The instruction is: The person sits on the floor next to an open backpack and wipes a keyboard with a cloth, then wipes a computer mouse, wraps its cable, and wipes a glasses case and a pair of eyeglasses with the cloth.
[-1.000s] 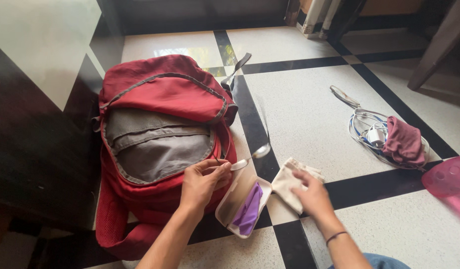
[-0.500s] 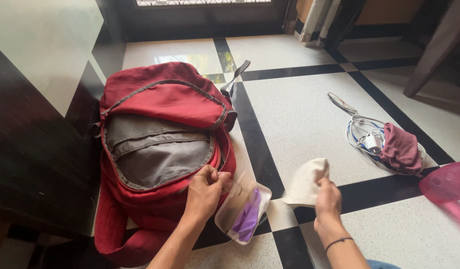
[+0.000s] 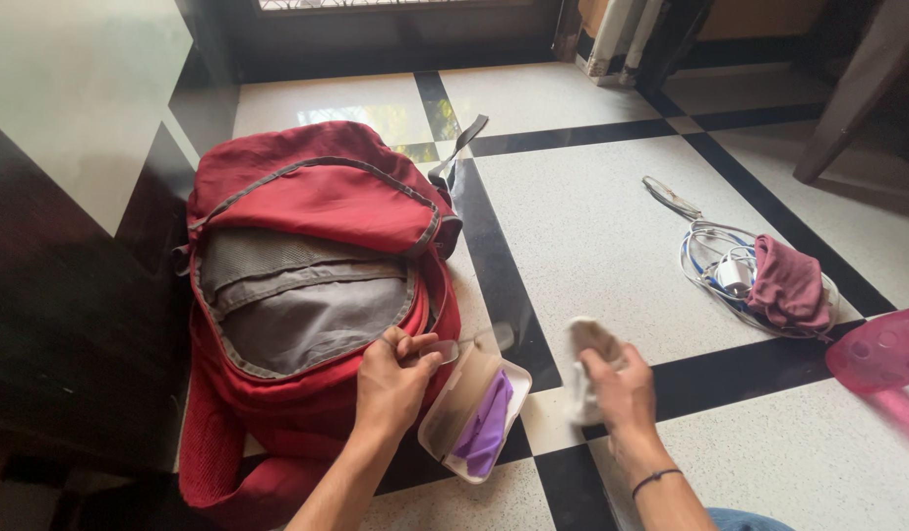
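Observation:
An open red backpack (image 3: 317, 197) with a grey lining lies on the tiled floor. Beside its lower right edge sits an open pale glasses case (image 3: 437, 423) with a purple cloth (image 3: 484, 428) inside. My left hand (image 3: 395, 379) is above the case, pinching a clear thin object (image 3: 474, 340) that looks like a pair of eyeglasses. To the right of the case, my right hand (image 3: 627, 388) grips a bunched white cloth (image 3: 584, 344), held just off the floor.
A tangle of white and blue cables with a charger (image 3: 720, 270) and a maroon cloth (image 3: 789, 287) lie on the floor at the right. A pink plastic item (image 3: 882, 349) is at the right edge. A wooden furniture leg (image 3: 848, 108) stands far right.
My right hand has lifted the white cloth away from the case and moved it right, bunching it up. My left hand stays at the case with the clear object.

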